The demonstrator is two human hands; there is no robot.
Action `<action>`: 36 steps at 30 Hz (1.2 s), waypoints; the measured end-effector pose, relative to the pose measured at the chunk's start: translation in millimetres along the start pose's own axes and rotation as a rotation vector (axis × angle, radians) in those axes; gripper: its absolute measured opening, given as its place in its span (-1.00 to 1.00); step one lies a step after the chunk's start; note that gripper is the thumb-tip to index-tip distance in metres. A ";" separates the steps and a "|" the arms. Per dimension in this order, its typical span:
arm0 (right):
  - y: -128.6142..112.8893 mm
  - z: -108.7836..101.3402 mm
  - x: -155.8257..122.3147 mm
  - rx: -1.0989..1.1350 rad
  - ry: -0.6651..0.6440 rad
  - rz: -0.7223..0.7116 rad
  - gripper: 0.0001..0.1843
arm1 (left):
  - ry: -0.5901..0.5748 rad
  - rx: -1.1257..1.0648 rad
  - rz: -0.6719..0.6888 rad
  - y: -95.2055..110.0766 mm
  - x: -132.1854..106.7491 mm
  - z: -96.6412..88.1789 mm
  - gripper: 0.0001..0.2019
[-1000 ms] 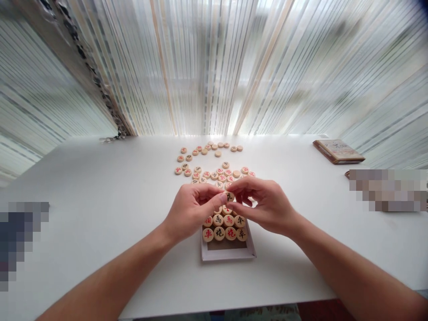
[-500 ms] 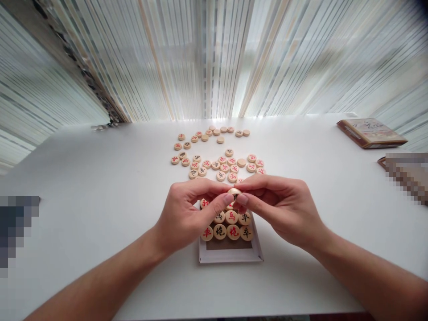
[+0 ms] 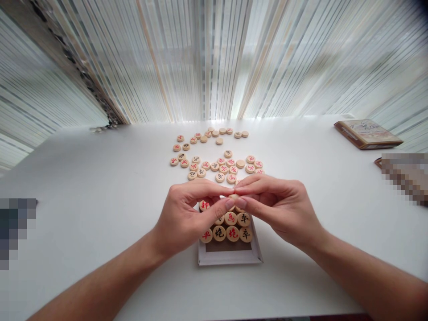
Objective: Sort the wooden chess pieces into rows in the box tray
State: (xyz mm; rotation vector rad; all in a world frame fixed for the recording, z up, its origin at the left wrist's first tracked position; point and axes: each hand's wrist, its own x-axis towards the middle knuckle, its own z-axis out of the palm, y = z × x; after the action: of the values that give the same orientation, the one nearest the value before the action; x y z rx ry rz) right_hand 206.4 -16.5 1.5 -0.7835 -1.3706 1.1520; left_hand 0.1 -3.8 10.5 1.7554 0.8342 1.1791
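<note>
My left hand (image 3: 187, 218) and my right hand (image 3: 281, 207) meet above a shallow white box tray (image 3: 229, 257). Both pinch one round wooden chess piece (image 3: 233, 196) between thumbs and forefingers; only its edge shows. Below my fingers, several wooden discs (image 3: 231, 225) with red or black characters lie packed in rows in the tray. One disc with a red character (image 3: 204, 205) sits at the tray's left, just under my left forefinger.
Several loose chess discs (image 3: 217, 162) are scattered on the white table (image 3: 100, 187) beyond the tray. A flat brown box lid (image 3: 367, 133) lies at the far right. Striped curtains hang behind the table. Blurred patches sit at the left and right edges.
My fingers have closed tighter round the piece and dropped slightly toward the tray, so less of it shows. The view shifted down and left between the earliest frame and the later ones.
</note>
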 end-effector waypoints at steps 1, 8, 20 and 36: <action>-0.2 0.1 0.3 0.005 0.002 0.010 -0.87 | -0.001 -0.012 -0.008 0.1 0.2 0.2 -0.86; 2.4 -2.0 0.7 0.068 -0.015 0.124 -0.88 | 0.030 -0.097 -0.088 2.4 1.5 2.4 -0.87; 3.2 -4.2 1.1 0.290 -0.041 0.361 -0.75 | -0.015 -0.453 -0.360 4.8 5.9 0.6 -0.74; 2.9 -1.6 2.4 0.317 -0.033 0.350 -0.61 | 0.004 -0.507 -0.394 4.6 5.7 2.9 -0.62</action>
State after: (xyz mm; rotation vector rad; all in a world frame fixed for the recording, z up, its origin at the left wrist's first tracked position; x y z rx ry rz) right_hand 207.2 -13.0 -0.7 -0.7924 -1.0633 1.6157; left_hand 5.0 -1.6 16.2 1.1175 0.7574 1.0153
